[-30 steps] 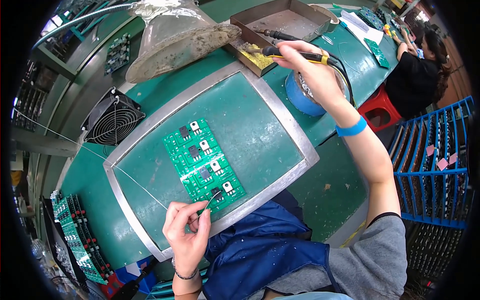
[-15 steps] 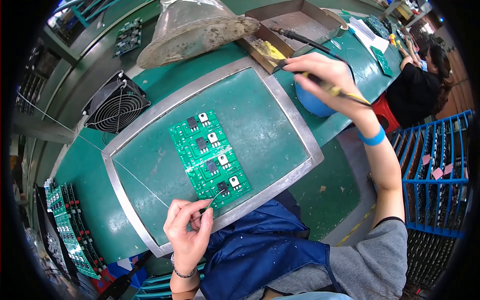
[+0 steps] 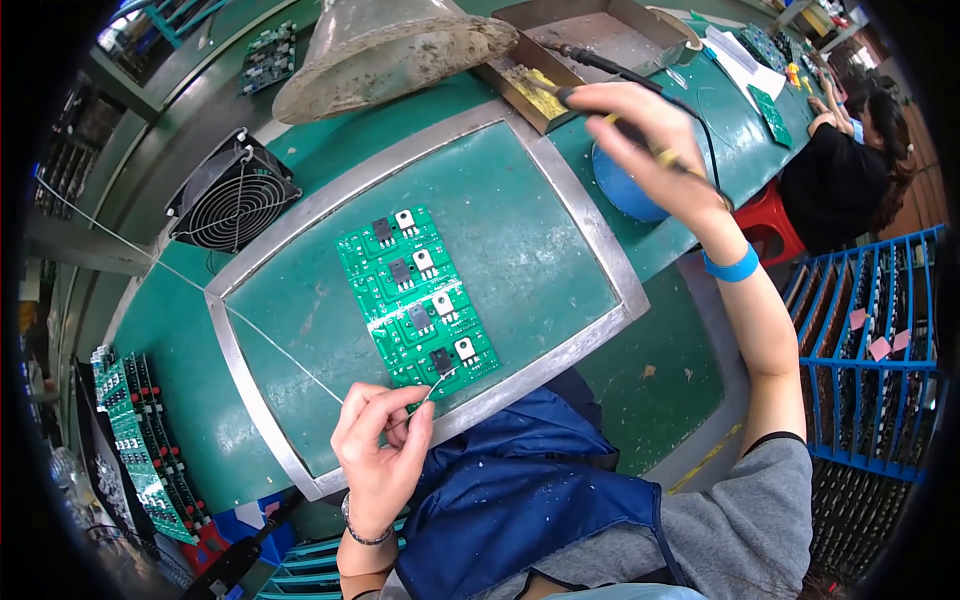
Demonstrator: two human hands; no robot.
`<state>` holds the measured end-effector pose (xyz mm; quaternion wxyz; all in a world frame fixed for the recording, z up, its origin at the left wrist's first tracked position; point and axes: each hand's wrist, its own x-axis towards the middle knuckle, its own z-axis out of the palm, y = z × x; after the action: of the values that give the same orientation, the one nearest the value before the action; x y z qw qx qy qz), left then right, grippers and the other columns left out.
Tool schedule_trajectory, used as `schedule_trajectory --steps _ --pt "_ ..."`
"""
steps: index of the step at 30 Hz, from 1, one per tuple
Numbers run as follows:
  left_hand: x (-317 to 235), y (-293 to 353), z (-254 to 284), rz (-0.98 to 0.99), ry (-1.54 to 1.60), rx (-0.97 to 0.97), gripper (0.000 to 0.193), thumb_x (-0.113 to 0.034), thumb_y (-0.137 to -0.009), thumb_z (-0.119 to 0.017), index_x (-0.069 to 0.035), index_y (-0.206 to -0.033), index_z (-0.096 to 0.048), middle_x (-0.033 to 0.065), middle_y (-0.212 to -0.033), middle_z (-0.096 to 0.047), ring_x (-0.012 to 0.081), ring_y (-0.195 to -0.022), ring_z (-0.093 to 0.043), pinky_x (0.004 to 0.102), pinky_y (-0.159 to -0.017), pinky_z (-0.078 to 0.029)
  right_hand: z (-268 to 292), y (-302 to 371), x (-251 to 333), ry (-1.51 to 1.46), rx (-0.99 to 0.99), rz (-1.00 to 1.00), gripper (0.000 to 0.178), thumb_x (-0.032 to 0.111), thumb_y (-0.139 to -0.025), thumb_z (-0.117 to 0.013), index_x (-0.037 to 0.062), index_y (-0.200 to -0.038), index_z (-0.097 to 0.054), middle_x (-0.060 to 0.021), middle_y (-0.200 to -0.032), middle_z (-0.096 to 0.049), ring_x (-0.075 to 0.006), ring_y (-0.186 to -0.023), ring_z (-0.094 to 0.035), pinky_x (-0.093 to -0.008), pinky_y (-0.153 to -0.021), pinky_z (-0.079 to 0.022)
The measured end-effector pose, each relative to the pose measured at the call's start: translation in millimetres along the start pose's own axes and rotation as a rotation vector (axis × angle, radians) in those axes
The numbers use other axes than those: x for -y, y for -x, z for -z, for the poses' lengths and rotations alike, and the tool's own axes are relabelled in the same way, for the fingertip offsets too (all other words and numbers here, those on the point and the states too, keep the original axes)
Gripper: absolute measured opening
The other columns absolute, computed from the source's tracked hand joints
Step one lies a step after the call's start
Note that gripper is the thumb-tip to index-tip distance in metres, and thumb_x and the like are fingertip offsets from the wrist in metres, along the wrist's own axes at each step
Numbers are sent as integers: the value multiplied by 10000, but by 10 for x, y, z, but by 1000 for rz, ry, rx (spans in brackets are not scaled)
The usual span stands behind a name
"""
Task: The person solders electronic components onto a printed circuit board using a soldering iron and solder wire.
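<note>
My left hand (image 3: 383, 447) pinches a thin solder wire (image 3: 437, 384) between thumb and forefinger. The wire's free end is over the near edge of a green circuit board (image 3: 392, 347), by its nearest black component (image 3: 442, 361). Paired black and silver-white components stand in rows along the board, which lies on the green mat. My right hand (image 3: 660, 150) grips a soldering iron (image 3: 668, 158) with a black and yellow handle, blurred by motion. Its front end points to a yellow sponge (image 3: 543, 94) in a cardboard box; whether the tip touches it I cannot tell.
A metal frame (image 3: 590, 228) borders the mat. A fan (image 3: 235, 198) stands left, a dirty extraction hood (image 3: 390, 70) hangs behind, and a blue round object (image 3: 622, 185) sits beneath my right hand. Stacked boards (image 3: 150, 450) stand left, blue racks (image 3: 870, 365) right. A co-worker (image 3: 845, 165) sits far right.
My right hand and the iron have shifted slightly, staying by the sponge. The solder wire's end has moved a little to the right over the board. The whole view has shifted slightly.
</note>
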<state>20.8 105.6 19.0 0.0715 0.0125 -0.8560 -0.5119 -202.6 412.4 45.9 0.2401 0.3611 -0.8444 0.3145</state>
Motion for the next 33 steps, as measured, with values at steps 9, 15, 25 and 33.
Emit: schedule_trajectory --steps 9,15,25,33 --pt "-4 -3 -32 -29 -30 -10 195 58 -748 -758 -36 -916 -728 25 -801 -533 72 -602 -491 215 -510 -413 520 689 459 -574 -287 -601 292 126 -973 -526 -83 -1153 -623 -176 -1140 -644 -233 -1013 -658 -327 -880 -551" --pt "-53 -17 -53 -65 -107 8 216 34 -736 -782 -48 -931 -737 28 -804 -550 90 -582 -493 231 -490 -395 638 1270 616 -228 -426 -818 308 130 -985 -545 -120 -1152 -610 -205 -1133 -645 -215 -940 -668 -304 -824 -561" --pt "-70 -57 -97 -152 -298 15 233 -4 -689 -825 -79 -894 -742 25 -772 -536 118 -578 -524 255 -486 -405 618 1402 1123 -275 -7 -210 302 272 -893 -671 -15 -987 -676 -201 -953 -678 -236 -735 -636 -321 -644 -515" --pt "-88 -90 -97 -257 -429 -5 243 -4 -669 -833 -80 -877 -731 30 -761 -532 120 -572 -528 254 -482 -412 311 1015 1253 -588 422 -43 279 9 -663 -807 -9 -930 -732 -154 -996 -693 -246 -821 -672 -290 -686 -566"
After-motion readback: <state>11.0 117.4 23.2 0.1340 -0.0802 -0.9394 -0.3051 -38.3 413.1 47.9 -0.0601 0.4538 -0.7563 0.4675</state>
